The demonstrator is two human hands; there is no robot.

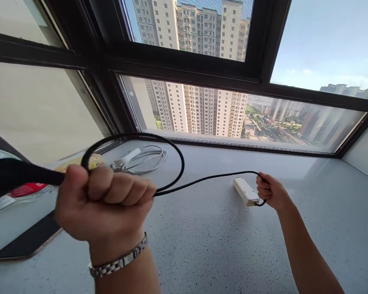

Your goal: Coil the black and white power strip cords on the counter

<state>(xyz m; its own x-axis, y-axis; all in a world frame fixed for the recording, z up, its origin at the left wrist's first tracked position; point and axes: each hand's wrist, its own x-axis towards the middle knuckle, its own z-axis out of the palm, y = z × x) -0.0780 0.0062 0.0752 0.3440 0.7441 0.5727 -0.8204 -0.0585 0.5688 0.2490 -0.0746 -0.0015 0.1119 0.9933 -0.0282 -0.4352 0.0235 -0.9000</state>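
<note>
My left hand [107,204], raised close to the camera with a metal watch band at the wrist, is closed in a fist around a black cable [179,157]. The cable makes a loop above the knuckles, then runs right in a slack line. A blurred dark end piece [24,175] juts out leftward from the same fist; its kind is unclear. Farther off, my right hand [271,191] grips the cable near its other end. There the cable enters a white power strip [245,191], which lies tilted just left of that hand, apparently bottom side up.
The speckled white sill [202,245] spreads below dark window frames [184,67]. A coiled white cable [150,159] lies near the window. To the left are a yellow package [95,160], a red-and-white package [27,190] partly hidden, and a dark flat phone-like slab [29,241].
</note>
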